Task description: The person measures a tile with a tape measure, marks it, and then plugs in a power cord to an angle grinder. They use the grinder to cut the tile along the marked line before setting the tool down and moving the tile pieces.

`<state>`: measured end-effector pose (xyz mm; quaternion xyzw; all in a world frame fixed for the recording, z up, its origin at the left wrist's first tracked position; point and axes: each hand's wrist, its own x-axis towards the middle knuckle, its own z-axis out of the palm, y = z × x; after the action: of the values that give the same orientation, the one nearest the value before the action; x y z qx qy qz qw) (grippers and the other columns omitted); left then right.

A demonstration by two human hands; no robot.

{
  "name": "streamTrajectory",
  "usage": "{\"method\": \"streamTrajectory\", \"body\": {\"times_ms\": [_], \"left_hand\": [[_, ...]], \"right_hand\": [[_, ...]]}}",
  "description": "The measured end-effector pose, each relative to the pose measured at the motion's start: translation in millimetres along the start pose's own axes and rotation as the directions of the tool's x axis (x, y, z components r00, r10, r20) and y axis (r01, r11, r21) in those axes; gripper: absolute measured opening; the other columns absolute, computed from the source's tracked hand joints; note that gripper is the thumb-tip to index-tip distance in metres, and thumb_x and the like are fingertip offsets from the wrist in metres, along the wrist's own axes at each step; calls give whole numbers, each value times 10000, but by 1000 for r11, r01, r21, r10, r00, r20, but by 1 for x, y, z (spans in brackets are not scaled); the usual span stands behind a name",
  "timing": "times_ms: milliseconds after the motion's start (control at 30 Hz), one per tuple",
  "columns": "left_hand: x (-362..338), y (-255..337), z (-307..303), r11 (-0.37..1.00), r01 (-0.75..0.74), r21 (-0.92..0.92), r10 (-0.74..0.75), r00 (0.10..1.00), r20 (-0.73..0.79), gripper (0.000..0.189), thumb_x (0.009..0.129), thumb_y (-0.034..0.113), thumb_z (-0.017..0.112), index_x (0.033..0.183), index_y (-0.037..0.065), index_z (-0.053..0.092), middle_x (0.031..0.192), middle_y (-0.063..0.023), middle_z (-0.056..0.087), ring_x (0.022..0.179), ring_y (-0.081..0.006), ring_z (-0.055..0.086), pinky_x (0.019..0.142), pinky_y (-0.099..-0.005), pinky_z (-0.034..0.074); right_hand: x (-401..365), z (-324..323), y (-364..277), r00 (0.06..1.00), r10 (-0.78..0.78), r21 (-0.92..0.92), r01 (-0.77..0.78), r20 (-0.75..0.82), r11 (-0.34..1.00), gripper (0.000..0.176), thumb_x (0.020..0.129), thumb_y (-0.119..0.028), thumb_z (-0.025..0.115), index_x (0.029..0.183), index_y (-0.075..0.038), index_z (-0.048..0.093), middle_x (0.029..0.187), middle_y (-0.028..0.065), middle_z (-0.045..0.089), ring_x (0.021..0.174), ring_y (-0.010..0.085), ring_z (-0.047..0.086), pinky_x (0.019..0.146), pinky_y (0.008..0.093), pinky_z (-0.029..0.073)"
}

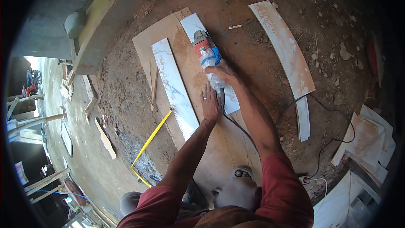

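My right hand [221,72] is wrapped around the rear body of an angle grinder [204,50], which has a red and grey head and a clear plastic wrapping tied with blue. The grinder lies along a white marbled tile strip [192,22]; its disc is hidden. Just below it, my left hand [210,104] rests flat with fingers stretched, beside the grinder's black cord [236,123]. To the left a second marbled tile strip [172,78] lies on the same brown board [145,38].
A yellow measuring tape [154,136] stretches along the left. Long tile strips [287,48] lie on the dirt to the right, with stacked tile pieces [365,133] farther over. The cord runs toward a socket [303,180]. A concrete ledge [99,29] stands at upper left.
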<state>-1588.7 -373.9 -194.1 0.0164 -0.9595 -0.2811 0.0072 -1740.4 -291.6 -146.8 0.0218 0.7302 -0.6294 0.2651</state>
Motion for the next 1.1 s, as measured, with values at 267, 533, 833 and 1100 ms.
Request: {"method": "streamTrajectory", "body": {"times_ms": [267,533,833,1100], "left_hand": [[1,-1,1,999,-18,-26,17,999,-36,493,934,213,356,1363,-13,266,1433,-234,241,1357,-396,166,1081,-534,115],[1,2,-4,999,29,-18,-28,999,21,561,941,266,378,1377,-55,230,1458,-220,217,1361,-380,173,1100,-505,96],[2,2,-1,996,13,-87,-16,999,-35,528,933,253,368,1389,17,248,1444,-231,231,1358,-393,167,1086,-534,97],[1,0,1,996,6,-93,-10,999,-45,542,916,242,392,1388,17,247,1446,-228,225,1358,-395,168,1085,-537,98]], "right_hand": [[-8,-2,-3,999,39,-14,-39,-8,999,569,637,-240,711,1112,33,553,1030,155,612,945,255,580,849,332,431],[-13,-4,-4,997,71,-36,-70,16,997,547,640,-233,704,1096,32,557,1006,145,609,914,247,578,818,337,441],[-12,-3,8,999,37,-34,-37,-6,999,571,638,-233,707,1114,37,545,1018,144,607,935,248,576,826,338,443],[-14,-3,7,998,58,-40,-58,13,998,582,641,-235,714,1124,38,540,1025,145,607,943,251,576,841,336,438]]}}
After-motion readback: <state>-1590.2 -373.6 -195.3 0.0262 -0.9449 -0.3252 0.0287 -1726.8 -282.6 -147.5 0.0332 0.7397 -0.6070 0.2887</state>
